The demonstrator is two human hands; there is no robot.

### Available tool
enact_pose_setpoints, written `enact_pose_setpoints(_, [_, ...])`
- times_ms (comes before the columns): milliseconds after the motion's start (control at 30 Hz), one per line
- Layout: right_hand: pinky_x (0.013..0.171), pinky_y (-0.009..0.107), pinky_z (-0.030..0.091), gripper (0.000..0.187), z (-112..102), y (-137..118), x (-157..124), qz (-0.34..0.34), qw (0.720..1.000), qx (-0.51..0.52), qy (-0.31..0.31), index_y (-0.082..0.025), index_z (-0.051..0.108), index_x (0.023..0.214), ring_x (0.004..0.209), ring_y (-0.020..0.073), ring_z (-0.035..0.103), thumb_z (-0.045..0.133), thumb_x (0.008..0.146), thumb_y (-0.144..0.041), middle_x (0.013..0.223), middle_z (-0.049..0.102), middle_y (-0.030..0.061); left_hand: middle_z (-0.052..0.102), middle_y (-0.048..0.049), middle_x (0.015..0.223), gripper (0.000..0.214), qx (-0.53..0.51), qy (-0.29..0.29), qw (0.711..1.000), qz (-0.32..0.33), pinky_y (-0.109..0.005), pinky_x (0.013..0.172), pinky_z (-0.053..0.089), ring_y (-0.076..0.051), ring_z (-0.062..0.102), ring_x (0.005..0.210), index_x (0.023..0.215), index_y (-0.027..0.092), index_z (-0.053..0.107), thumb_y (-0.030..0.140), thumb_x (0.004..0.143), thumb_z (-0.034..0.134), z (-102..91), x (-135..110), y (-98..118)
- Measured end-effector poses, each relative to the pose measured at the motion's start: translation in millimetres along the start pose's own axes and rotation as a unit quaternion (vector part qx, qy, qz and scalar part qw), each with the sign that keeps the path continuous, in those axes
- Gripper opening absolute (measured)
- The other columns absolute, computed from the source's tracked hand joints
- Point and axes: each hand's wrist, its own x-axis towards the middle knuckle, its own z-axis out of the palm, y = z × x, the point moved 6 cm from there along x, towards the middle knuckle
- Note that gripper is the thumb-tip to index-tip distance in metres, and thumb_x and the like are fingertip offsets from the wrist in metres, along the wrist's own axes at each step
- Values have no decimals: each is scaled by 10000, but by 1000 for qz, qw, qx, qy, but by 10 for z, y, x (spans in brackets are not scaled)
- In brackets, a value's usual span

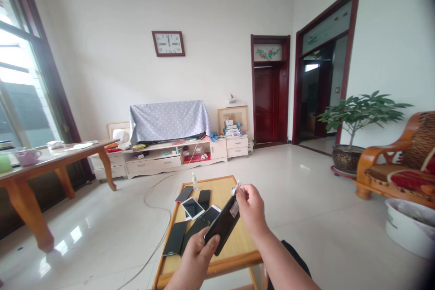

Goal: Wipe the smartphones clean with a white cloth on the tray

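My left hand [199,249] grips the lower end of a black phone [222,229], thumb across its face. The phone is tilted above a small wooden table, and a pale patch shows near its upper end. At that upper end my right hand [251,208] pinches a crumpled white piece [236,187], which looks like tissue or thin film. Beneath and left of my hands lie several devices: a white tablet [192,208], a dark phone [204,199], another with a red edge [184,194], and a large black one [175,238]. Some overlap.
A small clear bottle [194,181] stands at the far edge of the wooden table [229,185]. A cable [159,244] runs over the floor to its left. A bigger table [78,152] stands left, a wooden chair [377,163] and white bucket [408,231] right.
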Motion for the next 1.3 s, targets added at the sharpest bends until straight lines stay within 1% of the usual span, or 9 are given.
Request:
enact_pose_setpoints(67, [697, 286, 467, 233, 5, -32, -85, -32, 999, -24, 1, -223, 606, 867, 742, 182, 583, 535, 951, -429, 837, 615, 35, 577, 3, 738, 415, -30, 18, 999, -17, -257, 666, 376, -146, 436, 697, 920, 174, 684, 578, 846, 622, -28, -7, 19])
enact_pose_setpoints(233, [698, 272, 453, 180, 209, -272, -514, -121, 984, -47, -118, -241, 605, 850, 767, 177, 596, 523, 970, -346, 853, 608, 32, 535, 11, 653, 390, -56, 77, 994, -47, -268, 655, 377, -138, 424, 651, 683, 188, 629, 556, 802, 685, -148, -9, -7])
enact_pose_setpoints(433, [687, 280, 446, 190, 12, -132, -159, -55, 994, -94, -10, -231, 603, 888, 747, 175, 585, 544, 957, -398, 880, 605, 32, 510, 23, 660, 401, -108, 83, 988, -67, -268, 660, 359, -125, 424, 663, 683, 191, 560, 546, 811, 694, -185, -17, -226])
enact_pose_setpoints(667, [664, 272, 426, 190, 263, -221, -677, -110, 983, -87, -122, -241, 599, 830, 743, 178, 591, 546, 960, -369, 829, 617, 28, 487, 33, 670, 395, -174, 108, 976, -71, -270, 643, 330, -116, 419, 659, 721, 180, 559, 536, 818, 698, -244, 41, -476])
enact_pose_setpoints(800, [646, 275, 431, 247, 93, -60, -292, -28, 996, -73, -46, -235, 592, 856, 718, 175, 590, 553, 945, -462, 832, 624, 17, 542, 16, 726, 360, -206, 103, 969, -88, -267, 657, 330, -117, 438, 686, 798, 170, 612, 507, 796, 737, -245, 42, -487])
enact_pose_setpoints(900, [639, 275, 427, 270, 58, -20, -118, -1, 998, -63, -30, -236, 571, 841, 715, 174, 589, 563, 934, -489, 827, 620, 10, 585, 0, 788, 351, -249, 106, 958, -94, -258, 657, 332, -114, 453, 701, 895, 166, 653, 477, 779, 765, -237, 50, -450])
enact_pose_setpoints(1133, [650, 277, 399, 168, 441, -285, -995, -106, 977, -64, -176, -239, 545, 823, 730, 177, 578, 548, 952, -346, 816, 595, 16, 613, -11, 780, 308, -353, 100, 927, -79, -247, 684, 383, -118, 510, 721, 865, 160, 669, 439, 790, 774, -184, 126, -363])
enact_pose_setpoints(1200, [647, 273, 401, 179, 444, -263, -955, -95, 978, -60, -173, -238, 545, 821, 722, 173, 578, 547, 955, -357, 817, 598, 14, 604, -6, 778, 306, -347, 101, 929, -72, -239, 677, 380, -109, 493, 711, 867, 164, 666, 444, 797, 767, -185, 132, -359])
enact_pose_setpoints(1300, [636, 265, 413, 234, 344, -150, -607, -35, 992, -51, -114, -236, 547, 823, 700, 163, 582, 552, 953, -431, 807, 606, 6, 569, 11, 767, 318, -306, 122, 941, -77, -223, 624, 338, -92, 429, 676, 861, 169, 657, 460, 792, 768, -218, 113, -397])
